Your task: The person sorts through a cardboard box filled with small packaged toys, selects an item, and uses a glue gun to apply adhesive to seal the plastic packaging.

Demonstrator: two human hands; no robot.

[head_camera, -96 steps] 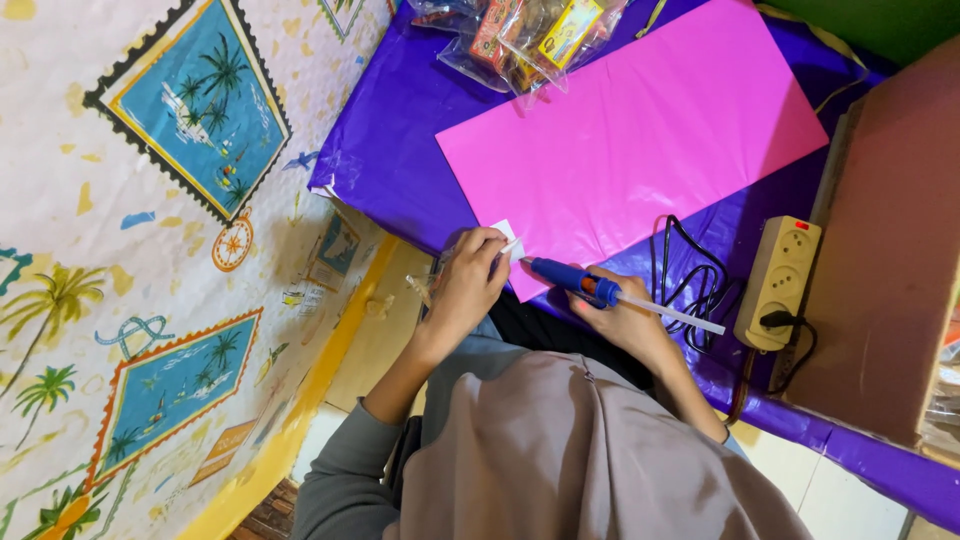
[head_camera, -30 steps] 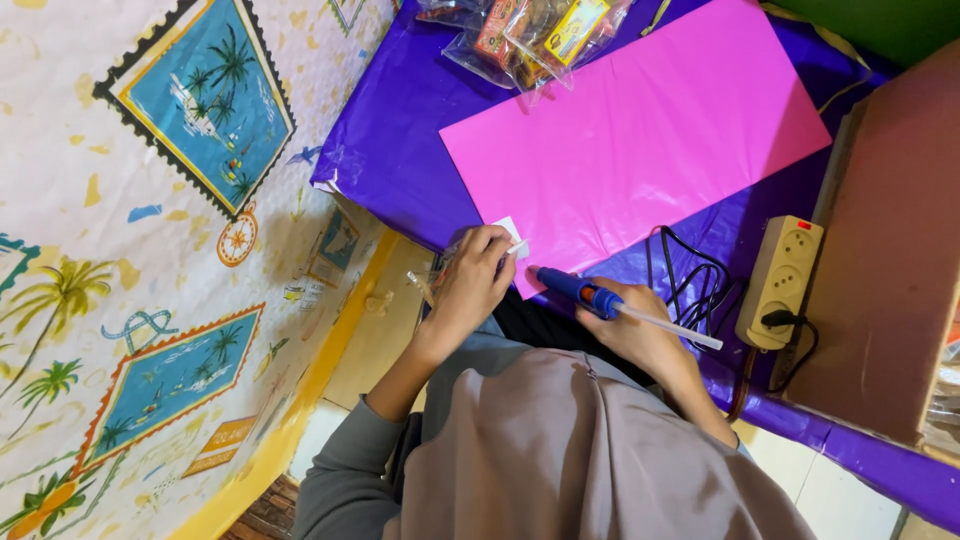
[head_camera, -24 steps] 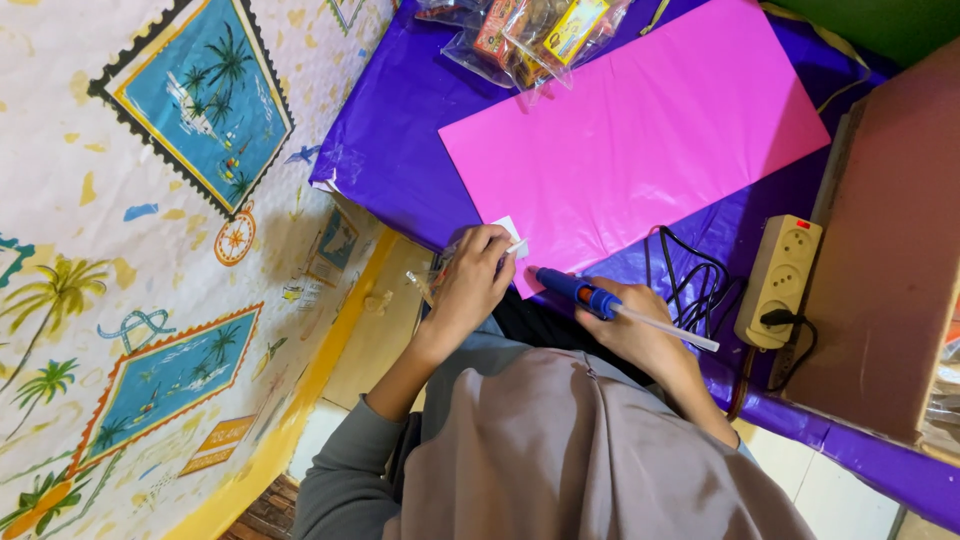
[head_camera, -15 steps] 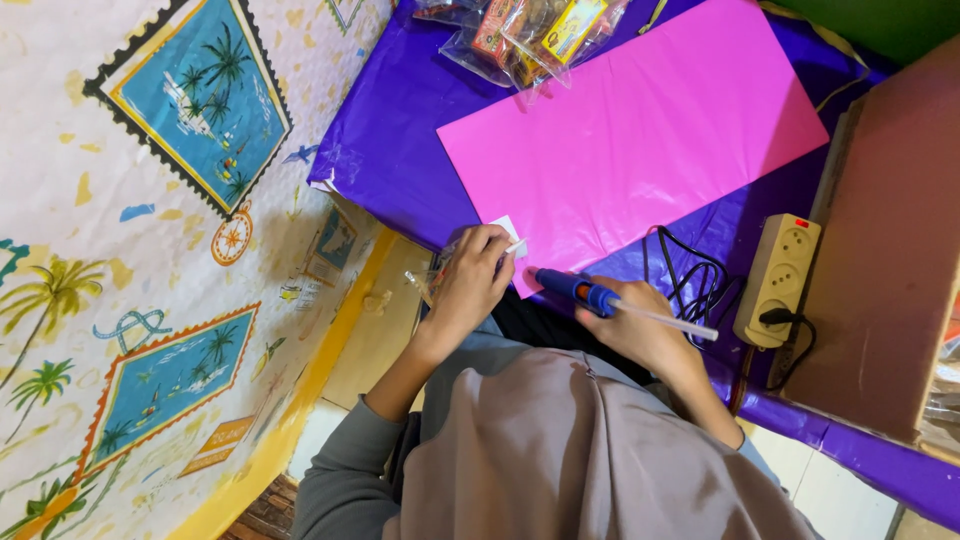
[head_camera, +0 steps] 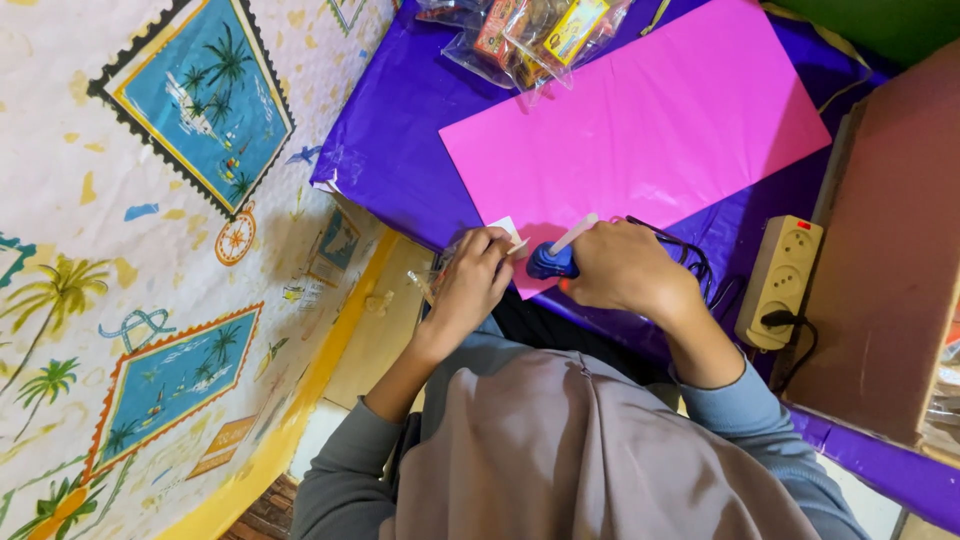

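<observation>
Purple cloth [head_camera: 400, 150] covers the table; a mat w/ palm-tree stamp prints [head_camera: 150, 250] covers the floor at left.

Near: person in grey sleeves leans over the table edge, both hands meeting at the near corner of the pink sheet [head_camera: 640, 130].

- Left hand [head_camera: 470, 285]: fingers curled, pinching a small white card [head_camera: 508, 232] at the sheet corner. Judged: card is held flat so the nozzle can reach it. A few thin pale sticks seem tucked under the palm; cannot tell for sure.
- Right hand [head_camera: 625, 270]: closed round a blue glue gun [head_camera: 553, 262], nozzle aimed toward the card, a pale glue stick [head_camera: 575, 232] protruding from the rear. Grip is full; trigger finger hidden.

Mid: black cord [head_camera: 690, 262] runs from behind the right hand toward a cream power strip [head_camera: 780, 282], one plug seated. Strip lies just beside a brown box [head_camera: 890, 250], prob. to keep the cord short.

Far: clear packets of craft bits [head_camera: 530, 35] lie at the table's far edge, touching the sheet's top corner, well apart from the hands.
</observation>
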